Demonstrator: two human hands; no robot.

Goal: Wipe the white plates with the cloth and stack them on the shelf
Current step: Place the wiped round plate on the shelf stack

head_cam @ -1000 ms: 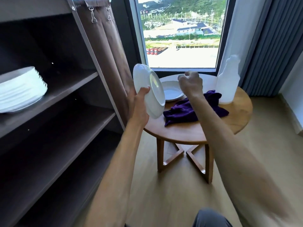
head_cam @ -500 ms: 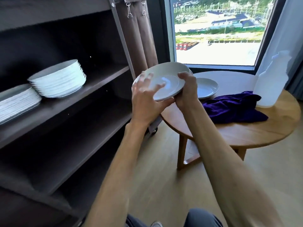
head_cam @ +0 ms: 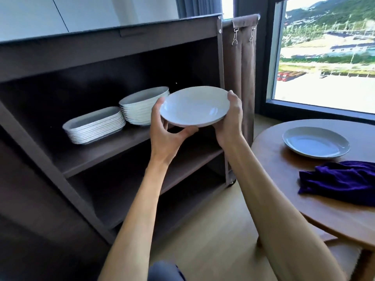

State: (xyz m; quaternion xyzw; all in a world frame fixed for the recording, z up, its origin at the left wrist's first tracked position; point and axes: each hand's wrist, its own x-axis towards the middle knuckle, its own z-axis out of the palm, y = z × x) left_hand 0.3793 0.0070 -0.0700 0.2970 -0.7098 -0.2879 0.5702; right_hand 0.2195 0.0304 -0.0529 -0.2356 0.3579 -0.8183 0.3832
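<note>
I hold a round white plate (head_cam: 194, 106) level in the air in front of the dark shelf unit (head_cam: 105, 155). My left hand (head_cam: 166, 130) grips its left rim from below, thumb under the front edge. My right hand (head_cam: 231, 118) grips the right rim. Just behind the plate, on the upper shelf board, stands a stack of round white plates (head_cam: 142, 108), with a stack of oblong white dishes (head_cam: 95, 125) to its left. Another white plate (head_cam: 315, 141) lies on the round wooden table (head_cam: 284, 179), near the crumpled purple cloth (head_cam: 341, 182).
Two lower shelf boards (head_cam: 182, 167) sit under the stacks. A brown fabric bag (head_cam: 241, 67) hangs on clips at the shelf unit's right end. A large window (head_cam: 328, 57) is behind the table. Wood floor (head_cam: 213, 230) runs between shelf and table.
I have turned left from the table toward the shelf. The plate, held in both hands, has moved away from the table and now hovers level beside the round stack.
</note>
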